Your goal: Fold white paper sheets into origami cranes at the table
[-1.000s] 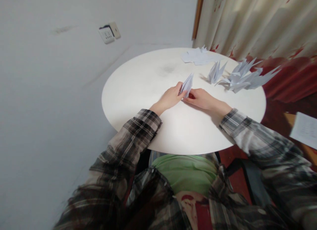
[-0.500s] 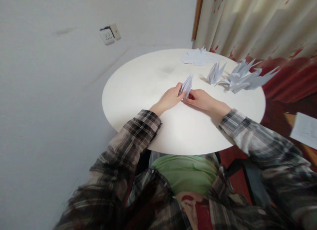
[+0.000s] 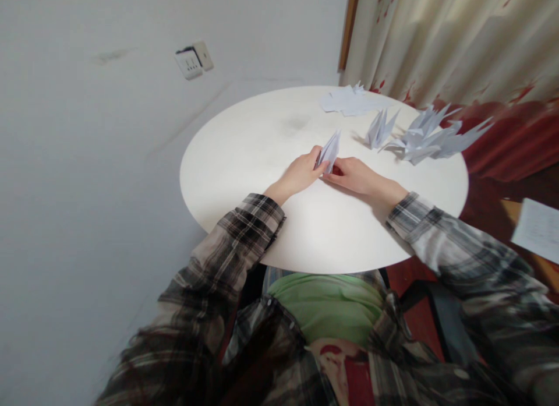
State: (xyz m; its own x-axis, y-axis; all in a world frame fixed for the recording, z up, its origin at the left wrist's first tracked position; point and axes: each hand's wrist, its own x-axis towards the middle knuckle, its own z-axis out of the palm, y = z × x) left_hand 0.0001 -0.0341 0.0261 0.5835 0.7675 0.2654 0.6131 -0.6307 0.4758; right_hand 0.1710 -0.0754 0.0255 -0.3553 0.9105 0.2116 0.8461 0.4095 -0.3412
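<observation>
A narrow, pointed piece of folded white paper (image 3: 331, 150) stands tilted over the middle of the round white table (image 3: 244, 155), its tip up. My left hand (image 3: 303, 170) grips it from the left, thumb in front and fingers behind. At its lower right edge, my right hand (image 3: 351, 174) is closed with thumb and forefinger pinching the base of the paper. The fingertips partly hide the lower end of the fold.
Right of my hands stands another folded paper piece (image 3: 378, 130), beside a cluster of paper cranes (image 3: 430, 139). White paper sheets (image 3: 349, 101) lie at the table's far edge. A wall with a socket (image 3: 189, 63) is at left, a curtain (image 3: 441, 50) at right.
</observation>
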